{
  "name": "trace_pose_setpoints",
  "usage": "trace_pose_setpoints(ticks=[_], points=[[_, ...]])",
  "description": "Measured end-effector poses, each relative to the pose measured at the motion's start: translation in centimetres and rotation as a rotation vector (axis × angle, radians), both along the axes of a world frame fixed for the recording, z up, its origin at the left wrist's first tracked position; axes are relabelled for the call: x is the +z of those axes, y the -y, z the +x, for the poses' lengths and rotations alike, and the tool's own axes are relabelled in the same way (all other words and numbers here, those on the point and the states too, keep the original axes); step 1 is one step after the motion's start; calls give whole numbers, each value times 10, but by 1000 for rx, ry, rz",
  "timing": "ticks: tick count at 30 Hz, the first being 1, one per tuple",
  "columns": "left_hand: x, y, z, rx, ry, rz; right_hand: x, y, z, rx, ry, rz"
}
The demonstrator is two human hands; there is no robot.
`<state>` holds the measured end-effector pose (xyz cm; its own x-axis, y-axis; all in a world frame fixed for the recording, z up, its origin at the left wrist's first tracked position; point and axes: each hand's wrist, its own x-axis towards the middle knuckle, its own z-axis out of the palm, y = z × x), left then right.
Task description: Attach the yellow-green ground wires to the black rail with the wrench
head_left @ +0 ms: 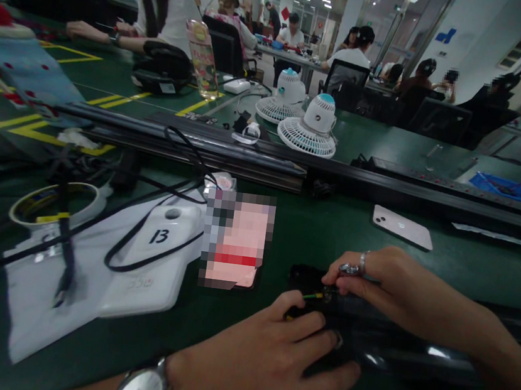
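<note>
My left hand [269, 354], with a silver watch [144, 389] on its wrist, reaches in from the bottom, fingers curled over a long black bar-like housing [360, 308]. A short green-and-yellow wire [313, 296] shows between its upper fingertip and my right hand. From the right, my right hand [382, 283], wearing silver rings, has thumb and fingers pinched together at the wire's end, low over the housing. A small metallic piece [327, 293] lies just below those fingertips; its exact shape is too small to tell. The underside of both hands' grip is hidden.
A pink phone [403, 227] lies beyond my right hand. Left are a blurred-out pink item [241, 237], a white case marked 13 [151, 270], paper, black cables and a tape roll [57, 202]. Black bars [200, 146] cross behind, then two white fans [314, 125]. People sit further back.
</note>
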<state>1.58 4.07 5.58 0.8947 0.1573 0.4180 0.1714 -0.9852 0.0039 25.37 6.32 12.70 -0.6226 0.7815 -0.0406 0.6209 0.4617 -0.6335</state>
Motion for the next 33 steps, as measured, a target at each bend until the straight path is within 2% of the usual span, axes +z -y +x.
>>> trace_pose_setpoints(ticks=[6,13,21,33], points=[[1,-1,0,-5,-2,-2,3,0,0,-3,-6,2],[1,-1,0,-11,-12,-2,4,1,-3,-98,-12,66],[0,-1,0,-13,-18,2,-1,3,-4,-60,26,67],[-1,0,0,-5,-14,20,-1,3,-6,-106,-7,65]])
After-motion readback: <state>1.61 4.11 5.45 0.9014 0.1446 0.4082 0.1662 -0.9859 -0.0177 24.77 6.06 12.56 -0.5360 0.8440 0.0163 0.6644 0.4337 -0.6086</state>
